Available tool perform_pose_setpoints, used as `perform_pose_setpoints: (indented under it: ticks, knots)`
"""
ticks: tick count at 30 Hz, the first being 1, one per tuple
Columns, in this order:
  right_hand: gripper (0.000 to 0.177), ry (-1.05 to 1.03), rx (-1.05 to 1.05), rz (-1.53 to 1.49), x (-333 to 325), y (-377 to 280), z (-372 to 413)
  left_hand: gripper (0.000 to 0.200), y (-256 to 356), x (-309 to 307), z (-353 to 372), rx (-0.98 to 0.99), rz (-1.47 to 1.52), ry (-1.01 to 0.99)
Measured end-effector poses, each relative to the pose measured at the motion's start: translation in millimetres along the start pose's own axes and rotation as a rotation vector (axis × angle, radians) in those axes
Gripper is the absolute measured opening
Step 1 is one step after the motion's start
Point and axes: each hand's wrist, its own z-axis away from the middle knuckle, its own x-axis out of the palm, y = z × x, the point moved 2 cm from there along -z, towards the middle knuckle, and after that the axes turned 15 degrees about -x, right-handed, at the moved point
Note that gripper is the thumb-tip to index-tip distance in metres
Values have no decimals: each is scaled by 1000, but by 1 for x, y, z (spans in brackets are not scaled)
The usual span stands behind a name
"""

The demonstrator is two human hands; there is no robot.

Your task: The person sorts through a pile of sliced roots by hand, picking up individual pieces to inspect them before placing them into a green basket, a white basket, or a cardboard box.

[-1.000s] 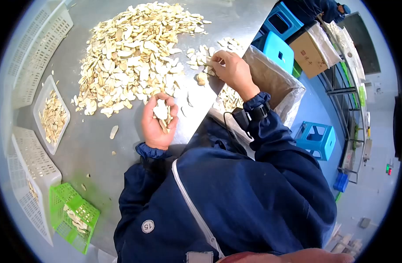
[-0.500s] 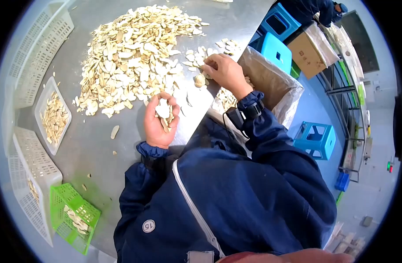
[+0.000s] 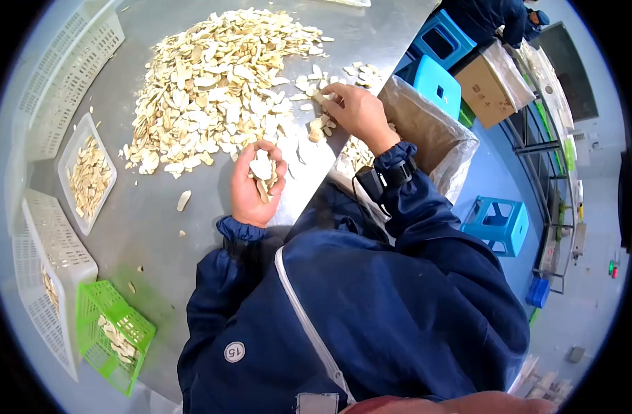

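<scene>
My left hand is palm up with its fingers curled round several pale dried slices, near the lower edge of a large heap of slices on the metal table. Over the right side of the table, my right hand pinches a pale slice between thumb and fingertips. Small groups of slices lie around those fingertips, one of them a little pile just below.
White baskets and a tray of slices stand at the left, with a green basket below. A lined box is beside the table. Blue stools and a person are at the right.
My right hand now has a pale slice visible at its fingertips, slightly up from the little pile. My left hand keeps its slices. The whole view has shifted slightly.
</scene>
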Motion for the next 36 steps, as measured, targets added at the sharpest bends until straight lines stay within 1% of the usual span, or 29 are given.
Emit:
perform_pose_setpoints:
  ticks: [2,3,5,6,7,9,10,11,13,14,15,19,20,23,25,26,29,30,33,34,36]
  knots:
    - [32,20,-1,-5,-7,-6,1,34,0,-5,-3,-15,15,-37]
    - [33,-10,-1,-172,-11,-13,3,35,0,-8,-3,-25,24,-52]
    - [34,-72,1,-505,-21,-33,6,38,0,-2,-2,-19,-27,19]
    - [36,-102,-21,-741,-22,-45,9,40,0,2,-1,-19,-52,57]
    - [35,-54,-14,-861,-13,-53,15,41,-1,5,0,-32,-53,37]
    - [36,94,-353,-344,-5,-59,26,43,0,11,-1,-50,-54,-9]
    - [35,104,-480,-139,0,-58,31,42,0,13,1,-65,-38,57]
    - [31,70,-491,-99,4,-61,41,40,-1,9,1,-58,-19,38]
    - [31,32,-601,-130,12,-62,53,37,-1,3,0,-46,17,4]
    - [26,25,-633,-108,13,-56,57,34,0,2,0,-54,5,-6]
    - [23,62,-632,-93,17,-44,58,33,0,3,1,-53,-3,-4]
    - [16,192,-379,186,-6,20,46,30,1,5,3,-47,-27,-1]
    - [14,214,-315,181,-10,31,40,30,1,5,3,-45,-27,-12]
    - [15,154,-200,31,-19,29,3,30,1,6,2,-40,-17,-30]
    - [13,177,-230,117,-9,27,-27,30,0,7,3,-45,-17,-30]
    - [18,211,-270,186,3,35,-41,30,0,7,3,-47,-21,-30]
    - [25,144,-190,437,20,31,-68,31,0,5,4,-43,-51,-23]
    - [29,116,-154,396,26,35,-73,32,0,4,3,-40,-61,-23]
    - [26,2,-119,202,28,42,-76,32,1,6,4,-52,-48,0]
    - [22,7,-107,150,25,40,-73,31,0,5,4,-49,-38,-32]
    - [21,79,-186,73,18,34,-65,33,-1,1,2,-63,-28,-52]
